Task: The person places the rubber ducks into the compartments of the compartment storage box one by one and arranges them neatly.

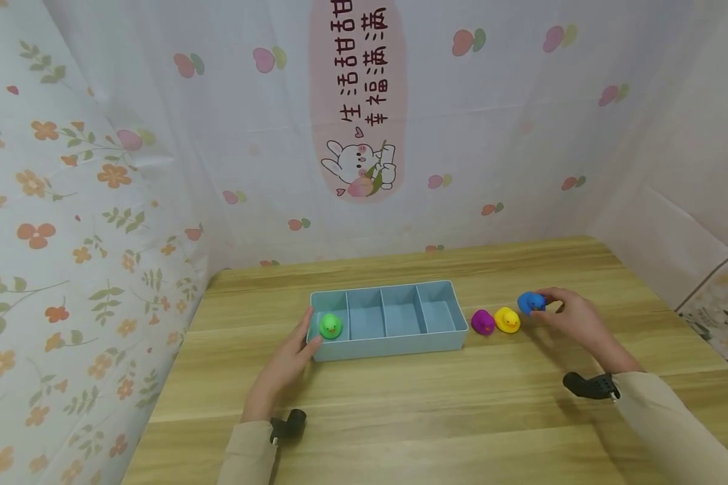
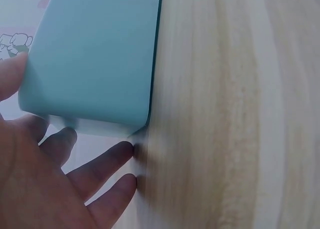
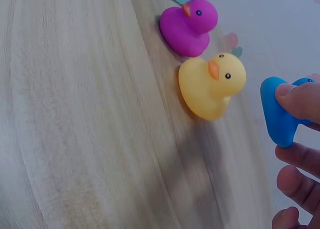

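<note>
Head view: right hand (image 1: pixel 573 318) pinches the blue rubber duck (image 1: pixel 530 302) at abt 3 o'clock of the light-blue divider tray (image 1: pixel 394 339), just right of the yellow duck (image 1: pixel 507 319) and purple duck (image 1: pixel 482 321). Left hand (image 1: pixel 286 364), fingers straight, rests on the tray's left end by the green duck (image 1: pixel 330 326).

Left wrist: fingers (image 2: pixel 107 161) open against the tray wall (image 2: pixel 95 59).

Right wrist: thumb on the blue duck (image 3: pixel 278 114); prob. light, soft, squeezable, smooth; best held across the body.

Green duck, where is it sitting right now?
In the head view the green duck sits in the leftmost compartment of the blue tray, beside the left hand resting at that end of the tray.
</note>
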Available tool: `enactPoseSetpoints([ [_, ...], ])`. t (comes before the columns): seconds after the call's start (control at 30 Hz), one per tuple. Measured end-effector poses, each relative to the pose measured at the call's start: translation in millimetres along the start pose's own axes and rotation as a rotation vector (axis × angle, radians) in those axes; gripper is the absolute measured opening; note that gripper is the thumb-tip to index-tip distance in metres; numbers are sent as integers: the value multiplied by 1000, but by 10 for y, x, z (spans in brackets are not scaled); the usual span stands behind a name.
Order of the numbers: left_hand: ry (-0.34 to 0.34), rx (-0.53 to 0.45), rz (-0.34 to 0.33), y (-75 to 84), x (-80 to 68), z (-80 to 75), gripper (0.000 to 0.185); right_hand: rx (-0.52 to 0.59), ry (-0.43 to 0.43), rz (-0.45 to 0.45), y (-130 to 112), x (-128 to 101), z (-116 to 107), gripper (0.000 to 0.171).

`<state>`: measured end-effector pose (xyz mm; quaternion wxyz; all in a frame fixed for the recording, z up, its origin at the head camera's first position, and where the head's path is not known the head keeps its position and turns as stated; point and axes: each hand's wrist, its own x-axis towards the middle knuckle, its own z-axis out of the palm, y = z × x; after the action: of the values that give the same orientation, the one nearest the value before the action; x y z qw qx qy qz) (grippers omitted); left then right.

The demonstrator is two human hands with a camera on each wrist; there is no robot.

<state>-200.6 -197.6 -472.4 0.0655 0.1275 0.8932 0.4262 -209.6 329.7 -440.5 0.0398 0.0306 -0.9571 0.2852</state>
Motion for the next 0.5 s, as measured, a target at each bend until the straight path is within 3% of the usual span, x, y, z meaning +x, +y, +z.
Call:
enactPoseSetpoints([
  [0.5,-4,-7,-10,-14,5,0,67,-11,-7,-17,-112,9,21,50],
])
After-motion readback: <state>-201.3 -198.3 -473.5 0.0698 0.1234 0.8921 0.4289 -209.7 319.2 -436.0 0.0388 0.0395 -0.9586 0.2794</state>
